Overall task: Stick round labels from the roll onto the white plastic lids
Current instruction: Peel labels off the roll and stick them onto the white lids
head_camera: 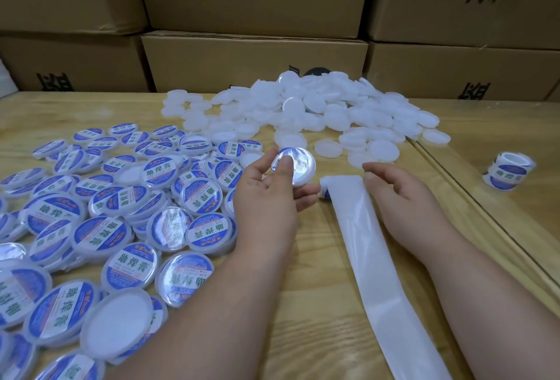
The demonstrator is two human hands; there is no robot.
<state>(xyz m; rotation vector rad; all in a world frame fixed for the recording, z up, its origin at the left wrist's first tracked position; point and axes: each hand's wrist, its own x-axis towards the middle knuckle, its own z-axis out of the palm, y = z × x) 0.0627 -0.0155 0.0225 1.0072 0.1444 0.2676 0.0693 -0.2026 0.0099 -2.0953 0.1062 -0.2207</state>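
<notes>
Pale wooden tabletop (318, 304) is seen below stacked cardboard cartons (254, 61). Nearest, an emptied glossy backing strip (372, 258) trails from the label roll (328, 187). Beside the roll, a labelled lid (298, 167) is pinched by the left hand (266, 197), thumb pressed on its sticker; the right hand (400, 194) rests loosely curled, holding nothing. Left of the roll, many labelled lids (100, 222) are piled; beyond it, a heap of blank white lids (318, 113) remains, perhaps half.

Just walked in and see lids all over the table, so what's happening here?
A person is labelling lids. The left hand holds a lid, thumb pressing its label flat. The right hand rests by the backing strip. Labelled lids lie to the left, and plain white lids are heaped behind.
</notes>
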